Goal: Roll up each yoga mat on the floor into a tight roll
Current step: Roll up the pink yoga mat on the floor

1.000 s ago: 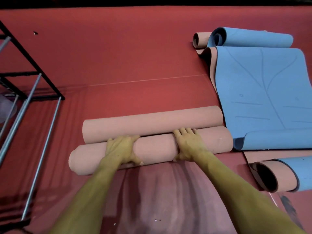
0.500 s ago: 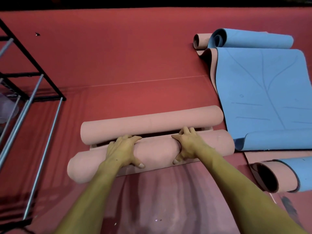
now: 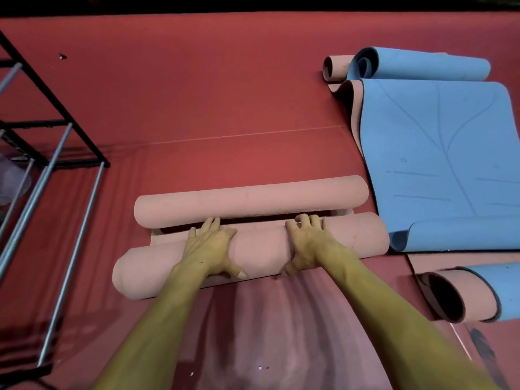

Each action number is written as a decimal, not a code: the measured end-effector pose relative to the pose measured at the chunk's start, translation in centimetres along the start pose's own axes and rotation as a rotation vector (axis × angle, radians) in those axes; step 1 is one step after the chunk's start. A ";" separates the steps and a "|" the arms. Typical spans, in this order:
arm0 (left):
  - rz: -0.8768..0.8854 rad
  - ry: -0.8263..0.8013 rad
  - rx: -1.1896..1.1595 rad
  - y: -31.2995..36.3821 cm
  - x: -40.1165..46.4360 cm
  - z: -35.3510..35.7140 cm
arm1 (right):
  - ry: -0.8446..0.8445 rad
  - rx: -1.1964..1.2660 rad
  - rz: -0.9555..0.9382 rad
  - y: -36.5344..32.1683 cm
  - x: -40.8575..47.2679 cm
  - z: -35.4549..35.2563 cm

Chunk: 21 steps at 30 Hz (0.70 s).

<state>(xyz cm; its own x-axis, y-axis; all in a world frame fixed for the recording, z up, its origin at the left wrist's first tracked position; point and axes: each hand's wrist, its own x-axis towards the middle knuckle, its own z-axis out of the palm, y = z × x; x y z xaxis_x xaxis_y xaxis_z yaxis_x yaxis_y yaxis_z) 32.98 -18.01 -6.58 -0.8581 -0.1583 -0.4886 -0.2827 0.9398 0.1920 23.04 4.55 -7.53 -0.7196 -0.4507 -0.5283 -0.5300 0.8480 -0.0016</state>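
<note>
Two pink mat rolls lie across the red floor in front of me. The near pink roll (image 3: 261, 249) is thicker, and both my hands grip it from above. My left hand (image 3: 209, 249) has its fingers over the top and its thumb on the near side. My right hand (image 3: 309, 243) holds it the same way, further right. The far pink roll (image 3: 250, 202) lies parallel just beyond. A narrow strip of flat pink mat (image 3: 168, 235) shows between the two.
A blue mat (image 3: 436, 164) lies open at the right, its near edge curled and its far end a blue roll (image 3: 422, 66). A loose pink-and-blue roll (image 3: 464, 294) sits at the near right. A black and metal rack (image 3: 56, 153) stands at the left.
The near roll has come back toward me under my hands. A gap has opened between the two rolls, baring a strip of flat mat.
</note>
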 end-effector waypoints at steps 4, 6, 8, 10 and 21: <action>0.018 0.098 -0.008 -0.3 -0.1 0.7 | 0.147 -0.062 -0.006 0.3 0.1 1.4; 0.033 0.124 -0.025 -0.5 -0.2 0.9 | 0.177 -0.079 -0.017 0.4 0.1 1.7; 0.037 0.134 -0.033 -0.6 -0.1 1.0 | 0.192 -0.092 -0.020 0.2 0.1 1.6; 0.035 0.144 -0.055 -0.8 0.0 1.2 | 0.204 -0.074 -0.019 0.0 0.0 1.5; -0.010 0.203 -0.014 0.2 0.4 0.2 | 0.161 0.056 -0.002 1.1 0.9 0.5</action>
<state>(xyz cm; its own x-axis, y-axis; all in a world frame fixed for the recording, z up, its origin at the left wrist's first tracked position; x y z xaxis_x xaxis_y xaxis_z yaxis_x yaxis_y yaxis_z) 32.72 -17.84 -6.92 -0.9236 -0.2266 -0.3092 -0.2962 0.9338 0.2005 22.01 5.15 -8.41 -0.7835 -0.4878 -0.3849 -0.5092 0.8591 -0.0521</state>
